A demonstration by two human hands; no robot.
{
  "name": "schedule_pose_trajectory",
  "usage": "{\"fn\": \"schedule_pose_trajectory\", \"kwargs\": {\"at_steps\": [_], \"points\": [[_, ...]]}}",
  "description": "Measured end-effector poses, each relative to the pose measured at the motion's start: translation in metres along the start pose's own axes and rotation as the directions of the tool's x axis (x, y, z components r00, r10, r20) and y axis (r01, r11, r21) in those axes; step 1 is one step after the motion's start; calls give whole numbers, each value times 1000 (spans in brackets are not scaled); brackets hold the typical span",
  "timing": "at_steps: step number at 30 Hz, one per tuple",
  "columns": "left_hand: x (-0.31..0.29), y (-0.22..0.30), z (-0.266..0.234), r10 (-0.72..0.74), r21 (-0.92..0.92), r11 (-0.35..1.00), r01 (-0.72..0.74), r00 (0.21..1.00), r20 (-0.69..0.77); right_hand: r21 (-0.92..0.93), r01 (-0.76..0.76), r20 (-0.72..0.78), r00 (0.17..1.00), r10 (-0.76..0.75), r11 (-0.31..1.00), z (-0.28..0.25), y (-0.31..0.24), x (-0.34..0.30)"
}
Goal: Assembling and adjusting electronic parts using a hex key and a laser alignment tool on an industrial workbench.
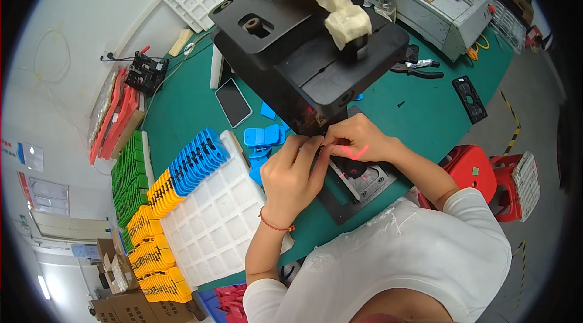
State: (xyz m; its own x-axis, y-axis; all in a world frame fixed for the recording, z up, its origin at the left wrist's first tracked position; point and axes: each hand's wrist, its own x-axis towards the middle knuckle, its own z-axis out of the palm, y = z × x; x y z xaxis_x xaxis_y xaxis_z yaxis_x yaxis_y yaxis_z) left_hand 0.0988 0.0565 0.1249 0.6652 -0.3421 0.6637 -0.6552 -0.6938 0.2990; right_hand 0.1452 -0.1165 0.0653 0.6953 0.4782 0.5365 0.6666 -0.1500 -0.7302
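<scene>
My left hand (288,171) and my right hand (361,139) meet under the front of a black machine head (310,74). Fingertips of both are pinched close together; whatever lies between them is too small and covered to make out. Just below my right hand is a metal fixture plate (378,184) with a dark round part on it, on a black base (340,209). Red light lines fall across my right hand and the fixture. Several loose blue plastic pieces (262,136) lie beside my left hand.
Left of my left arm lies a white grid tray (206,232), edged by rows of blue (197,162), yellow (152,253) and green pieces (130,180). A phone (233,103) lies beyond. Pliers (419,71) and a black plate (469,99) lie right; red stools (470,171) stand beside the table.
</scene>
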Motion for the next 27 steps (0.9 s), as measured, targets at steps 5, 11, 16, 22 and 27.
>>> {"fn": "schedule_pose_trajectory", "kwargs": {"at_steps": [5, 11, 16, 22, 27], "points": [[1, 4, -3, -9, 196, 981, 5, 1000, 17, -47, -3, 27, 1000, 5, 999, -3, -2, 1], [5, 7, 1, -9, 160, 987, 10, 1000, -3, -21, -18, 6, 1000, 18, 1000, 0, 2, -2], [4, 1, 3, 22, 21, 1000, -23, 998, 56, -15, -35, 21, 999, 36, 999, -1, -6, 1], [1, -9, 3, 101, -84, 992, -93, 990, 99, -44, -66, 18, 998, 67, 997, -2, 2, -2], [2, -6, 1, 47, -96, 994, -47, 999, 4, 24, -80, 5, 997, 80, 996, -6, 0, -4]]}}
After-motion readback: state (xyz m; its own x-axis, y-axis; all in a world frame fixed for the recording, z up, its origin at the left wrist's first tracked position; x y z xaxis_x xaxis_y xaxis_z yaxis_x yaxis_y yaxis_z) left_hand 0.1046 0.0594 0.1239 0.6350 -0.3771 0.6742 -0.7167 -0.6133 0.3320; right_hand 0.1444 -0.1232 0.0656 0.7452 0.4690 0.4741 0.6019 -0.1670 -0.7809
